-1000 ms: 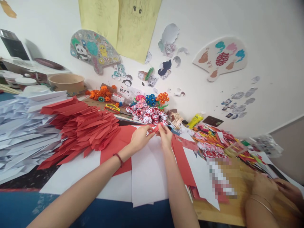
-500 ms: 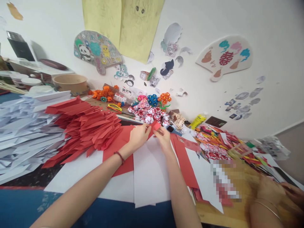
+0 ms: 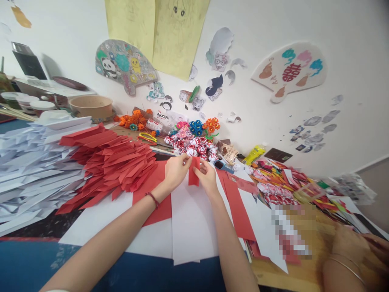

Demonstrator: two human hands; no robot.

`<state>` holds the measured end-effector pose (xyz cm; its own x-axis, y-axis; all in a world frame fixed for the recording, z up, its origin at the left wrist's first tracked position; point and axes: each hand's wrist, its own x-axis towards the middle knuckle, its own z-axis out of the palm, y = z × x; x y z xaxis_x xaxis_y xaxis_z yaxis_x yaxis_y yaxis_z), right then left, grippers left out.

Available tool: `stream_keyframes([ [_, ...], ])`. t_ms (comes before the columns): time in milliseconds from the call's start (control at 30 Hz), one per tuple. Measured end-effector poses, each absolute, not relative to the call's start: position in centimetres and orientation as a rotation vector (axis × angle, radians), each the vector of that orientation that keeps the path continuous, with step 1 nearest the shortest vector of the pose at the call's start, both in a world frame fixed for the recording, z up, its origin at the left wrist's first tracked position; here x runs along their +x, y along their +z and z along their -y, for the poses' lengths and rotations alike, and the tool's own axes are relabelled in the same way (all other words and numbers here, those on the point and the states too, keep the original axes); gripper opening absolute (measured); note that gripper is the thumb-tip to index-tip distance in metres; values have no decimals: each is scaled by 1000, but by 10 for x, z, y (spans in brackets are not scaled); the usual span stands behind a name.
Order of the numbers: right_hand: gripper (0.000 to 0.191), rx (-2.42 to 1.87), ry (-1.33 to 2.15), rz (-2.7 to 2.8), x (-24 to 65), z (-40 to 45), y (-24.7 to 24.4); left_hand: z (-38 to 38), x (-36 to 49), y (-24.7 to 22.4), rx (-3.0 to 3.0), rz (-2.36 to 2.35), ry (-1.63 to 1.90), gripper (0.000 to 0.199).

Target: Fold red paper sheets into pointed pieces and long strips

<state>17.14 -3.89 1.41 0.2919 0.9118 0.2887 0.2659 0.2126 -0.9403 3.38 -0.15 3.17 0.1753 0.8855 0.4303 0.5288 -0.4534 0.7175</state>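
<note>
Between my two hands is a small folded strip of red paper (image 3: 193, 173), held upright above white sheets (image 3: 194, 219). My left hand (image 3: 178, 172) pinches its upper left edge; a dark red cord bracelet circles that wrist. On the strip's right edge, the fingers of my right hand (image 3: 207, 176) are closed, thumb against its face. Flat red paper (image 3: 159, 207) lies under my left forearm. Farther left sits a large heap of folded red strips (image 3: 112, 162), beside a heap of folded white strips (image 3: 36, 166).
Behind my hands are red-and-white paper flowers (image 3: 199, 147), a blue watch (image 3: 223, 165) and yellow-handled scissors (image 3: 148, 137). A yellow bottle (image 3: 254, 155) stands near the wall. At the right, another person's hands (image 3: 349, 247) are over a wooden board (image 3: 273, 278).
The red strip has turned from slanting to upright, and its length now hangs down between my hands. My hands have shifted only slightly.
</note>
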Motion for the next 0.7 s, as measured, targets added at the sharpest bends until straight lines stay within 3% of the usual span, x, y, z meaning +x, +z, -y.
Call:
stream_keyframes([
  [300, 32, -1289, 591, 1332, 168, 41, 15, 11, 30, 35, 2151, -1488, 1264, 19],
  [500, 33, -1249, 572, 1334, 165, 42, 16, 12, 30, 31, 2493, -1375, 1219, 31],
  [700, 33, -1278, 585, 1282, 168, 42, 19, 4, 29, 40, 2017, -1155, 1288, 33],
])
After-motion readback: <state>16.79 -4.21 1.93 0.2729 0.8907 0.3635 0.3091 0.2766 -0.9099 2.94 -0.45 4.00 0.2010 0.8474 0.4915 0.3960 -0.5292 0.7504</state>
